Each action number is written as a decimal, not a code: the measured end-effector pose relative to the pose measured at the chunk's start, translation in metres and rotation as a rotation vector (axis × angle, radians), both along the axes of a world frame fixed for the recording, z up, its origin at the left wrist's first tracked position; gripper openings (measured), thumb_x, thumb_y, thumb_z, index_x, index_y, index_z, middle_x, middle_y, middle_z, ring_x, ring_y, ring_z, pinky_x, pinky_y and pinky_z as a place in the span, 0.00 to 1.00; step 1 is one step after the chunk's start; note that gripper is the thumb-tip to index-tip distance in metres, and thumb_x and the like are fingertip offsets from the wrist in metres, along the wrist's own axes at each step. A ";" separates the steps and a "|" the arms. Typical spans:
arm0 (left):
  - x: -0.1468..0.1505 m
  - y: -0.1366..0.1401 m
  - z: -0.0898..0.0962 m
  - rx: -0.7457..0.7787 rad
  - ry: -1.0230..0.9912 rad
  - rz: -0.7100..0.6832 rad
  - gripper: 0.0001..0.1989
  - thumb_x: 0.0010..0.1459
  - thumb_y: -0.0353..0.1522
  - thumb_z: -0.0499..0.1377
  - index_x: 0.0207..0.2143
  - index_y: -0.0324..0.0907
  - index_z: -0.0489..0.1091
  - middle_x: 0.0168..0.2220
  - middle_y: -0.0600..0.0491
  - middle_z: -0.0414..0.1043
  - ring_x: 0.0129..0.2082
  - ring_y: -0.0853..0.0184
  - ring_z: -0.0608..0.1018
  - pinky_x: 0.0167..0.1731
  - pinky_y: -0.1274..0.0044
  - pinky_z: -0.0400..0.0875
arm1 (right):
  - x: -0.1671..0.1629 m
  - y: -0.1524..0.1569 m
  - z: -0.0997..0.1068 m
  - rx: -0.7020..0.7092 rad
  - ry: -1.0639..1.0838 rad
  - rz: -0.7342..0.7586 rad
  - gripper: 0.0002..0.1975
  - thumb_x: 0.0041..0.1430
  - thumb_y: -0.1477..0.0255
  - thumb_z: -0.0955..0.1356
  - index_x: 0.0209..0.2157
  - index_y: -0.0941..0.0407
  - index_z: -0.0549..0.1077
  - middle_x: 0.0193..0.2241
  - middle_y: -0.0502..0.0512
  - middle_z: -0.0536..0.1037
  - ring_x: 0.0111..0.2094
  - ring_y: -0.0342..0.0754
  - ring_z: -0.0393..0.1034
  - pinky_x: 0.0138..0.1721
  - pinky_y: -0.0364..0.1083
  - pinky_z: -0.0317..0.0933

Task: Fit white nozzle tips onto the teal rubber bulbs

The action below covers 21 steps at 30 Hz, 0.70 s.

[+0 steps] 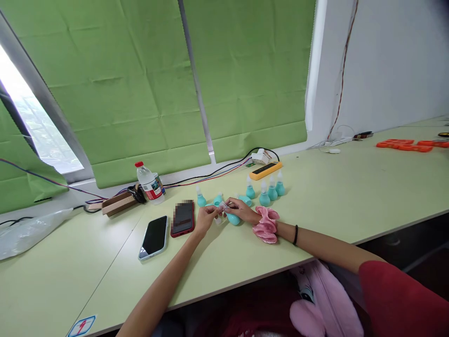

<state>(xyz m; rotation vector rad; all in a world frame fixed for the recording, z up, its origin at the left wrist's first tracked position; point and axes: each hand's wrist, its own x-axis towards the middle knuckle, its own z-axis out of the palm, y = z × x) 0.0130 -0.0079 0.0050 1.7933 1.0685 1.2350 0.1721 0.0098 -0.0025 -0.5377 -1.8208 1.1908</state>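
Note:
My left hand (208, 218) and my right hand (241, 210) meet over the table, fingers pinched together around a small clear plastic piece (223, 205). Its exact kind is hard to make out. Just under my right hand lies a teal squeeze bulb (233, 219), and a small whitish piece (218, 220) rests below the fingertips. Other teal bulbs lie close behind my hands, one of them (246, 200) partly hidden. Upright with a clear tip, another teal bulb (201, 199) stands behind my left hand. Several more tipped bulbs (264, 198) are grouped beyond my right hand.
Left of my hands lie a red-cased phone (183, 219) and a light-cased phone (154, 238). Behind them are a water bottle (149, 182) and a cardboard tray (119, 203). A yellow device (265, 171) and cables line the back edge; orange objects (405, 145) lie far right.

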 end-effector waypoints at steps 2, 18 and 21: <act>-0.001 0.000 0.000 -0.010 -0.026 -0.035 0.18 0.46 0.43 0.55 0.22 0.35 0.71 0.20 0.51 0.69 0.20 0.73 0.66 0.22 0.81 0.60 | 0.000 0.000 0.001 -0.047 0.038 0.039 0.16 0.46 0.61 0.66 0.31 0.59 0.63 0.27 0.52 0.71 0.29 0.43 0.67 0.34 0.44 0.60; 0.003 -0.004 0.004 0.044 -0.063 0.089 0.16 0.38 0.39 0.62 0.27 0.35 0.71 0.25 0.49 0.72 0.25 0.67 0.73 0.26 0.78 0.67 | -0.001 0.006 -0.002 -0.051 -0.026 -0.106 0.14 0.46 0.59 0.65 0.29 0.54 0.64 0.24 0.52 0.72 0.30 0.49 0.67 0.32 0.48 0.60; 0.004 -0.005 0.005 0.113 -0.027 0.164 0.14 0.38 0.38 0.62 0.26 0.37 0.72 0.26 0.49 0.73 0.25 0.66 0.74 0.27 0.76 0.68 | 0.000 0.008 -0.007 -0.014 -0.100 -0.147 0.12 0.49 0.58 0.63 0.29 0.52 0.66 0.23 0.52 0.72 0.30 0.50 0.67 0.31 0.49 0.60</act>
